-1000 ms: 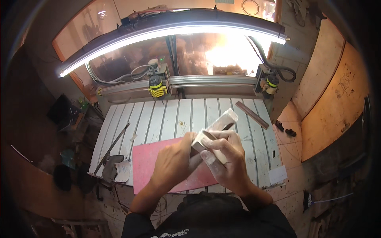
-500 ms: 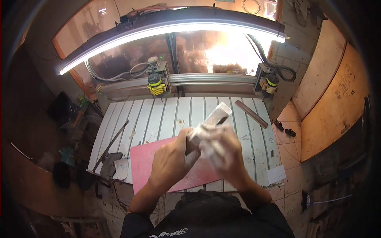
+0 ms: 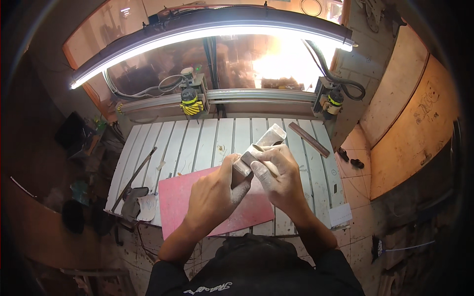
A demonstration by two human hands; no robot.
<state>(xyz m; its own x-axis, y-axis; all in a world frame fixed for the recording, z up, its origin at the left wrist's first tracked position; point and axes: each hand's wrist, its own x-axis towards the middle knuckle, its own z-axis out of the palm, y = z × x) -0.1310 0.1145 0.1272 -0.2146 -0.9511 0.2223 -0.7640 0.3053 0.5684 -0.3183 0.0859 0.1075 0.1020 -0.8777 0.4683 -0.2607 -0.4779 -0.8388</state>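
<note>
My left hand [image 3: 212,190] grips the lower end of a long, dusty pale bar [image 3: 271,134], which slants up to the right above the worktable. My right hand [image 3: 280,175] pinches a small grey pad [image 3: 250,158] with a curled pale sheet against the bar, its thumb on the pad. Both hands carry white dust. Beneath them a pink board [image 3: 180,200] lies on the white slotted table [image 3: 150,138]. A dark wooden strip [image 3: 308,139] lies at the back right of the table.
A rail with two spindle units [image 3: 191,101] spans the back, under a tube light [image 3: 212,29]. A long metal tool [image 3: 133,177] and paper scraps [image 3: 147,207] lie at the table's left, a paper [image 3: 339,214] at the right. Dark sandals [image 3: 356,163] are on the floor.
Both hands and the bar have moved a little up in the picture. My right hand, blurred half a second ago, now shows sharply with the pad slightly higher on the bar.
</note>
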